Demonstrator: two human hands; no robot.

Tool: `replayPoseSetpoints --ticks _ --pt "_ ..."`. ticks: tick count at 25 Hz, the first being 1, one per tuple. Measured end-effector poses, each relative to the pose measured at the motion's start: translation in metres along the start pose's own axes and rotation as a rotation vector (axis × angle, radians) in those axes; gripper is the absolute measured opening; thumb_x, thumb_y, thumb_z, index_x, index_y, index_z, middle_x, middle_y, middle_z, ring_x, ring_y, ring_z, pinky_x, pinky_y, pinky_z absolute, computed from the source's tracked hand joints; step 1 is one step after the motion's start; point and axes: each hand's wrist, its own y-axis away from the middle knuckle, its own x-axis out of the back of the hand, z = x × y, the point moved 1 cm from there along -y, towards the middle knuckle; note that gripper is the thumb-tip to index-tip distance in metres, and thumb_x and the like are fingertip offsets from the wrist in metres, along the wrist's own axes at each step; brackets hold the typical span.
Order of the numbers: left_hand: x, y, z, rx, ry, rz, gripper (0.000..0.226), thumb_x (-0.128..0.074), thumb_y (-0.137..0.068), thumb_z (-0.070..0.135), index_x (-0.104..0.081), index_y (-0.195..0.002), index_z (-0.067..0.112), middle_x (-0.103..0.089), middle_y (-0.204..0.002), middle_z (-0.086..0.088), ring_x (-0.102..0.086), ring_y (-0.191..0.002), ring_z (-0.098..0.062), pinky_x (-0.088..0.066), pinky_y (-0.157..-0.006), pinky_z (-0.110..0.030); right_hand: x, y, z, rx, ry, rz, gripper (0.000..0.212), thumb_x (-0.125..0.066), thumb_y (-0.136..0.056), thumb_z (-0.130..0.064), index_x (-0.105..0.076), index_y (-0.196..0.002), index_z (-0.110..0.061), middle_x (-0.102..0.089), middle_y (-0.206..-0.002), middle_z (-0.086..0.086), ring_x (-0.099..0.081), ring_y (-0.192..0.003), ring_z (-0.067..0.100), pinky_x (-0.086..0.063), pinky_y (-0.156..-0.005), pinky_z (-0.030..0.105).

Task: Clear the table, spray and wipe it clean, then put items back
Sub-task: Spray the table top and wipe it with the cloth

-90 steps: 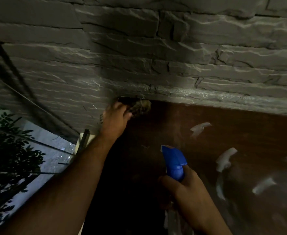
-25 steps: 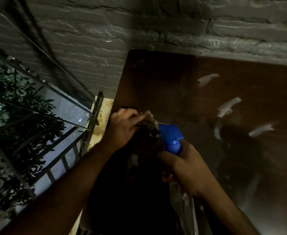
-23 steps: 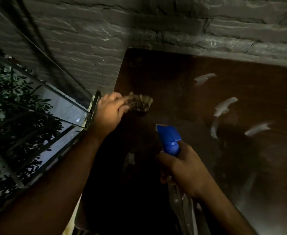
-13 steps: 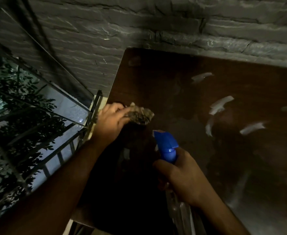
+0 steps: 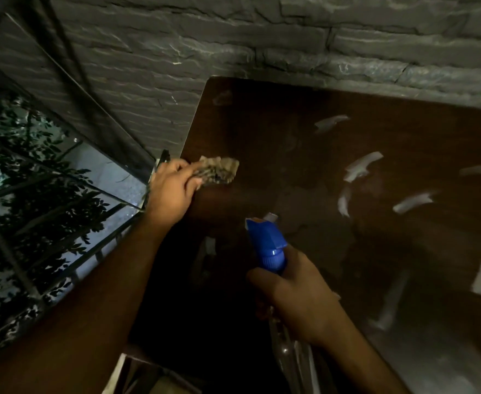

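Since a moment ago the left hand (image 5: 171, 191) has slid the cloth (image 5: 218, 169) a little farther along the left edge of the brown table (image 5: 304, 155), and it still pinches this crumpled rag flat on the wood. Nearer, the right hand (image 5: 299, 302) is closed around the spray bottle (image 5: 267, 245), blue nozzle pointing to the far side. Both hands stay well apart. A grey stone wall (image 5: 233, 38) stands behind the table.

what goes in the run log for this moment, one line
phase: wiping | left hand: grips cloth at table left edge | right hand: holds spray bottle | tabletop: items off
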Motion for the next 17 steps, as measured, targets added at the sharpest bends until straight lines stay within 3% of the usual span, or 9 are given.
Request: replayPoseSetpoints --ticks 3,7,10,13,17 --pt "-0.006 -0.029 0.035 0.003 0.027 -0.015 0.037 -0.055 -0.093 0.032 -0.057 -0.129 0.023 -0.053 -0.122 -0.007 -0.045 -0.11 -0.029 -0.033 -0.093 -0.04 -0.015 0.0 0.0 -0.003 0.036 0.021 0.031 -0.063 -0.064 -0.038 -0.059 -0.093 -0.029 -0.07 -0.079 0.008 -0.068 -0.07 0.028 -0.056 -0.075 0.055" --pt "-0.004 0.049 0.024 -0.276 0.086 -0.102 0.042 -0.055 -0.089 0.031 -0.055 -0.131 0.03 -0.054 -0.119 0.0 -0.045 -0.107 -0.022 -0.033 -0.088 -0.036 -0.026 0.003 -0.001 -0.041 0.097 0.041 0.04 -0.061 -0.058 -0.045 -0.058 -0.093 -0.026 -0.071 -0.084 0.011 -0.068 -0.077 0.032 -0.055 -0.077 0.057" --pt "0.007 0.023 -0.014 -0.146 0.098 -0.052 0.038 -0.053 -0.09 0.032 -0.058 -0.127 0.025 -0.055 -0.116 -0.003 -0.046 -0.106 -0.025 -0.034 -0.087 -0.038 -0.033 0.007 -0.002 -0.061 0.071 0.061 0.022 -0.068 -0.074 -0.031 -0.057 -0.092 -0.026 -0.071 -0.084 0.014 -0.068 -0.077 0.035 -0.055 -0.076 0.058" --pt "0.0 -0.042 0.007 0.001 0.031 -0.058 0.039 -0.054 -0.093 0.034 -0.055 -0.131 0.022 -0.052 -0.126 -0.006 -0.045 -0.115 -0.028 -0.035 -0.096 -0.04 -0.044 0.011 0.001 -0.07 0.03 0.048 0.02 -0.069 -0.08 -0.021 -0.058 -0.095 -0.03 -0.071 -0.083 0.014 -0.068 -0.076 0.038 -0.056 -0.074 0.058" --pt "-0.008 0.018 0.066 -0.29 0.104 -0.184 0.044 -0.059 -0.09 0.029 -0.052 -0.133 0.029 -0.049 -0.124 0.0 -0.043 -0.114 -0.022 -0.034 -0.095 -0.037 -0.055 0.017 0.004 -0.096 0.011 0.072 0.022 -0.071 -0.075 -0.026 -0.061 -0.095 -0.028 -0.072 -0.079 0.01 -0.068 -0.068 0.028 -0.056 -0.072 0.052"
